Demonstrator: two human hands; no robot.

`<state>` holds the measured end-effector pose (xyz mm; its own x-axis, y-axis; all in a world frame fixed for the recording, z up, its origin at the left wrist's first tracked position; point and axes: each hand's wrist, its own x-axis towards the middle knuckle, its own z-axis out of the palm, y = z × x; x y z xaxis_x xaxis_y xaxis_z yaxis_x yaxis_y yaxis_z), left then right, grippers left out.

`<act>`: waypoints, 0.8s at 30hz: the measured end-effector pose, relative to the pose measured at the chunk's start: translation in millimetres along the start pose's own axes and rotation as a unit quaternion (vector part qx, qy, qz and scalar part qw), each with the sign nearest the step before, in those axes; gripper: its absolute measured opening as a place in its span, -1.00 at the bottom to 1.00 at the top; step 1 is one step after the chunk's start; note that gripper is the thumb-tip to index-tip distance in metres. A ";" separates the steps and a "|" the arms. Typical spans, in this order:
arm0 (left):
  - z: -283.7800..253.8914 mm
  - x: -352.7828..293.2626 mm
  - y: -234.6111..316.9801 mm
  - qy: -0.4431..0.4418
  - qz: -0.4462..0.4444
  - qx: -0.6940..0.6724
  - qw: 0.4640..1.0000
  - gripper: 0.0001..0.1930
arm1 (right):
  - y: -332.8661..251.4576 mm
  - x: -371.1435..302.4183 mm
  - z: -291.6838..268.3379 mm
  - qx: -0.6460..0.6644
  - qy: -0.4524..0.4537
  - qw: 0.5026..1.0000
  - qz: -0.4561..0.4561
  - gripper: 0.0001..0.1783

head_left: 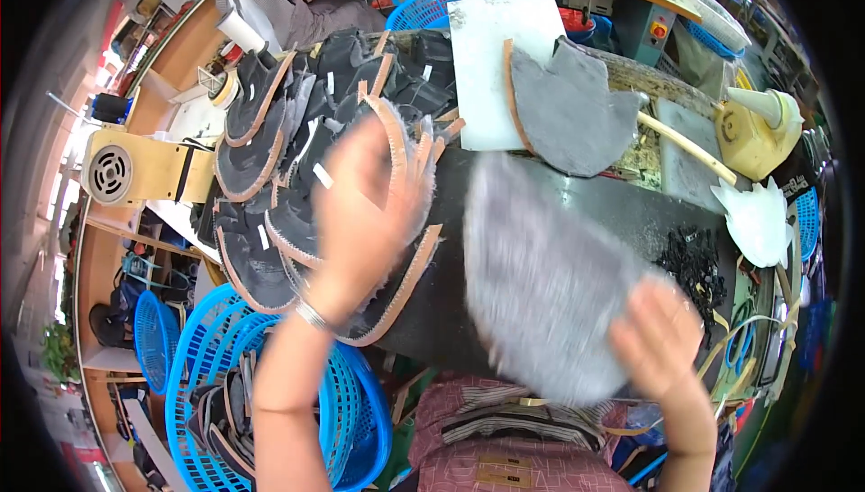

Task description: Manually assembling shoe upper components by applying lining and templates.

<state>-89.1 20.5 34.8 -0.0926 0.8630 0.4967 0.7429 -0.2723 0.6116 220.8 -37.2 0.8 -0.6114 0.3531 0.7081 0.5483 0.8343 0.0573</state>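
My right hand (662,334) is closed on the right edge of a grey fleecy shoe-lining piece (545,285), blurred by motion, held over the front of the dark work surface (432,312). To the left, my left hand (365,213), also blurred, is raised over a pile of black shoe uppers (243,163) edged with tan strips. It seems closed on a fuzzy-edged shoe upper (394,136), whose tan strip stands up between thumb and fingers. Beyond my hands, another grey shoe piece (577,104) with a tan edge lies flat, partly over a white board (496,59).
Blue plastic baskets (185,384) stand at the lower left, with shoe pieces inside. At the right are a yellow container (761,136), a wooden-handled tool (689,145), black scraps (689,267) and blue-handled scissors (741,343). Another person (279,5) sits at the back left.
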 end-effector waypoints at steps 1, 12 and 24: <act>-24.5 27.8 -34.9 0.019 -0.087 -0.002 0.996 -0.55 | 21.7 20.3 1.4 -0.048 0.028 0.998 -0.024 -0.73; -96.8 40.8 -226.6 -0.138 -0.333 -0.088 0.929 -0.68 | 129.1 0.3 74.9 0.064 -0.148 0.975 0.154 -0.56; -90.7 21.1 63.9 -0.080 -0.073 -0.082 0.991 -0.68 | 360.2 -166.1 -113.5 -0.105 -0.371 0.720 0.577 -0.24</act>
<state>-103.7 -17.3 140.2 -0.0747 0.9511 0.2996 0.6102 -0.1941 0.7681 584.5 156.7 -16.3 0.2269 0.9536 -0.1978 0.9620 -0.2511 -0.1071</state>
